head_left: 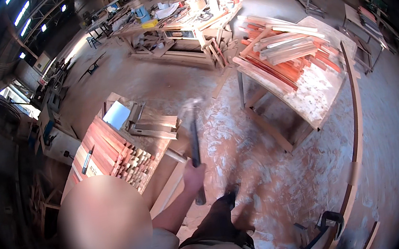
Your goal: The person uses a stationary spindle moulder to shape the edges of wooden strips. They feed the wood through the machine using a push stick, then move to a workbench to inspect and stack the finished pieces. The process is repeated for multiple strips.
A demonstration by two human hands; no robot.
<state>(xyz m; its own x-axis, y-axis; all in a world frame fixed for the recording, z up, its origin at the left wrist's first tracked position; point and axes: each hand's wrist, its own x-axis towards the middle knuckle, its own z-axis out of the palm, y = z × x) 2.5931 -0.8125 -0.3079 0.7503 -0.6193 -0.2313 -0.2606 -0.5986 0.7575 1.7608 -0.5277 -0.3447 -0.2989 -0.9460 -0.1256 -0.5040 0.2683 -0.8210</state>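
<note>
My left hand (195,176) is wrapped round the dark handle of a hammer (194,137). The hammer stands nearly upright, its pale head at the top smeared by motion and the handle's butt showing below my fist. The bare forearm runs up from the lower left, beside my dark trouser leg. To the left of the hammer is a low bench (157,154) bearing a stack of reddish wood strips (99,141), with their cut ends facing me. A dark pen-like tool (87,159) rests on that stack. My right hand does not show.
On the right, a table (316,94) carries loose red and pale boards (283,52). A cluttered workbench (200,32) stands farther back. Long curved-looking wood strips (355,105) and a black D-shaped handle (331,219) are at the right. A blurred round patch hides the lower left.
</note>
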